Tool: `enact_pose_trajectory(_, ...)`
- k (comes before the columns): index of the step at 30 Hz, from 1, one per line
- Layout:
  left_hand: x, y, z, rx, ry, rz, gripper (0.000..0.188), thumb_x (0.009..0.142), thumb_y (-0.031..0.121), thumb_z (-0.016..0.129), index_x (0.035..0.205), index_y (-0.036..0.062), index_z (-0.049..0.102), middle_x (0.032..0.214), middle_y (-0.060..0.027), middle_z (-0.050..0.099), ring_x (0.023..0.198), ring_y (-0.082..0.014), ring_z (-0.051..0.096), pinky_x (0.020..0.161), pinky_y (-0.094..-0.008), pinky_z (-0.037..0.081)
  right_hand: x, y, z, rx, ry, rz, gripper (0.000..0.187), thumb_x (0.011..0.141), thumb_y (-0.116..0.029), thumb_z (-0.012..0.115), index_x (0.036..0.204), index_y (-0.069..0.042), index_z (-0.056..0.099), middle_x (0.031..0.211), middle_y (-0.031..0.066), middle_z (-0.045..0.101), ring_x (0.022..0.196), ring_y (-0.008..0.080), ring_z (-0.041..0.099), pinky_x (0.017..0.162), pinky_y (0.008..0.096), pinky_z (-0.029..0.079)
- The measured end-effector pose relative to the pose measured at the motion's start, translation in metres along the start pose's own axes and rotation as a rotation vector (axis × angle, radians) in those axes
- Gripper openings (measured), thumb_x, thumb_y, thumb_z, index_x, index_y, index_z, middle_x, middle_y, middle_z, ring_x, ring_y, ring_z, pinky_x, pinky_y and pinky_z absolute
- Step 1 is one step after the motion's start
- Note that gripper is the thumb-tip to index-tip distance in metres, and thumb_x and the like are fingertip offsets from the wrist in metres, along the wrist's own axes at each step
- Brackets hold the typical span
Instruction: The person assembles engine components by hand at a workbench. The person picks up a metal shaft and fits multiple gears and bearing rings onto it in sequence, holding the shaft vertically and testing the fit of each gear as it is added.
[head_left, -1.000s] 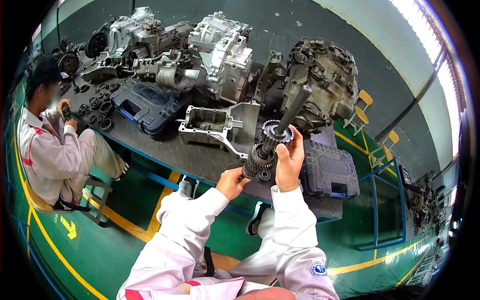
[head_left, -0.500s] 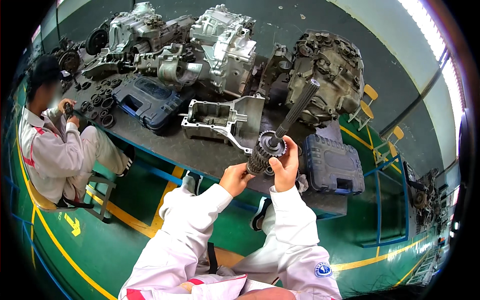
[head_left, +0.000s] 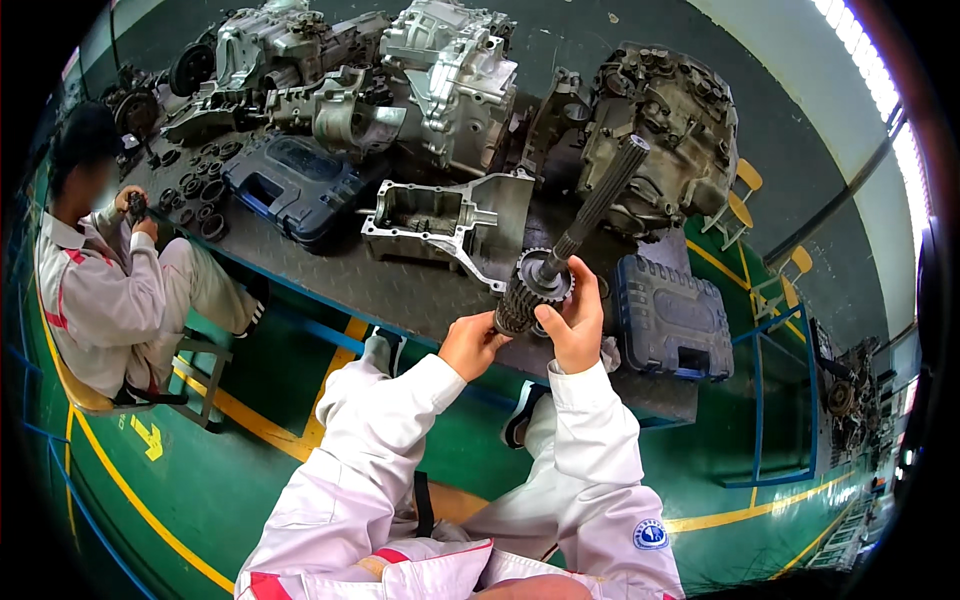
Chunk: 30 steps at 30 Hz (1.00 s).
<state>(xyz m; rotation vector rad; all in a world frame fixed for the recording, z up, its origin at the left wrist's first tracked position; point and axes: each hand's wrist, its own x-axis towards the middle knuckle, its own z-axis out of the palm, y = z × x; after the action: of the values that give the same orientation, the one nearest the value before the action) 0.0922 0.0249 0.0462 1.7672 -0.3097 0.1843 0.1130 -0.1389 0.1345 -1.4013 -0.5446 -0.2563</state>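
Both my hands hold a dark metal gear shaft point(head_left: 597, 205) above the near edge of the workbench. Its long splined end points up and away to the right, and a toothed gear point(head_left: 541, 275) sits lower on it. My right hand point(head_left: 575, 318) is closed around the gear's right side, thumb in front. At the lower left end, the fingers of my left hand point(head_left: 471, 345) pinch the shaft's ribbed part. Just beyond the shaft lies an open cast-metal housing point(head_left: 440, 222) with a hollow, light-rimmed cavity.
A dark tool case point(head_left: 672, 320) lies right of my hands, another blue-black case point(head_left: 290, 190) to the left. Large gearbox casings point(head_left: 450, 85) and a grimy transmission point(head_left: 665, 130) stand behind. Loose rings point(head_left: 205, 210) lie far left, near a seated person point(head_left: 110, 280) holding a dark part.
The gear shaft has shifted slightly in my hands, its splined end now a little higher and further right. The bench appears slightly higher in view.
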Motion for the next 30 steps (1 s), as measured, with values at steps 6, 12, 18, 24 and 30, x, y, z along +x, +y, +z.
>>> enact_pose_trajectory(6, 0.001, -0.005, -0.001, -0.011, -0.029, 0.009, 0.018, 0.093, -0.001, 0.072, 0.111, -0.0026, 0.068, 0.091, -0.0176, 0.074, 0.081, -0.0177, 0.069, 0.073, -0.0350, 0.055, 0.002, 0.000, -0.004, 0.040, -0.026, 0.027, 0.081, 0.084, -0.019, 0.085, 0.149, 0.002, 0.042, 0.138, 0.0106, 0.055, 0.128, 0.0212, 0.055, 0.113, 0.0338, 0.039)
enact_pose_trajectory(12, -0.001, 0.000, 0.000, 0.009, -0.014, -0.005, 0.018, 0.093, -0.003, 0.070, 0.111, -0.0019, 0.068, 0.092, -0.0192, 0.073, 0.079, -0.0235, 0.070, 0.073, -0.0354, 0.055, 0.004, -0.009, -0.004, -0.113, -0.014, -0.018, 0.079, 0.082, -0.018, 0.087, 0.145, 0.002, 0.046, 0.134, 0.0108, 0.057, 0.124, 0.0208, 0.056, 0.110, 0.0331, 0.041)
enact_pose_trajectory(18, 0.000, -0.002, 0.000, 0.028, -0.017, 0.051, 0.018, 0.093, -0.004, 0.070, 0.111, -0.0019, 0.068, 0.091, -0.0189, 0.072, 0.078, -0.0264, 0.070, 0.072, -0.0356, 0.055, 0.002, -0.008, -0.004, -0.069, 0.002, -0.033, 0.079, 0.080, -0.020, 0.088, 0.144, 0.004, 0.047, 0.133, 0.0109, 0.058, 0.122, 0.0209, 0.058, 0.108, 0.0332, 0.043)
enact_pose_trajectory(24, -0.001, 0.003, 0.000, 0.002, -0.018, 0.099, 0.019, 0.092, -0.004, 0.070, 0.110, -0.0016, 0.067, 0.089, -0.0190, 0.070, 0.074, -0.0266, 0.067, 0.071, -0.0349, 0.054, 0.002, -0.003, -0.011, 0.030, 0.016, -0.069, 0.079, 0.082, -0.019, 0.087, 0.145, 0.005, 0.047, 0.138, 0.0127, 0.057, 0.128, 0.0228, 0.056, 0.113, 0.0356, 0.039)
enact_pose_trajectory(30, 0.000, 0.002, -0.002, 0.014, -0.024, 0.045, 0.019, 0.092, -0.004, 0.070, 0.110, -0.0012, 0.067, 0.087, -0.0185, 0.070, 0.072, -0.0256, 0.066, 0.070, -0.0348, 0.053, -0.002, 0.002, -0.013, -0.010, -0.018, -0.025, 0.081, 0.082, -0.019, 0.087, 0.147, 0.004, 0.044, 0.138, 0.0118, 0.056, 0.128, 0.0222, 0.055, 0.113, 0.0346, 0.038)
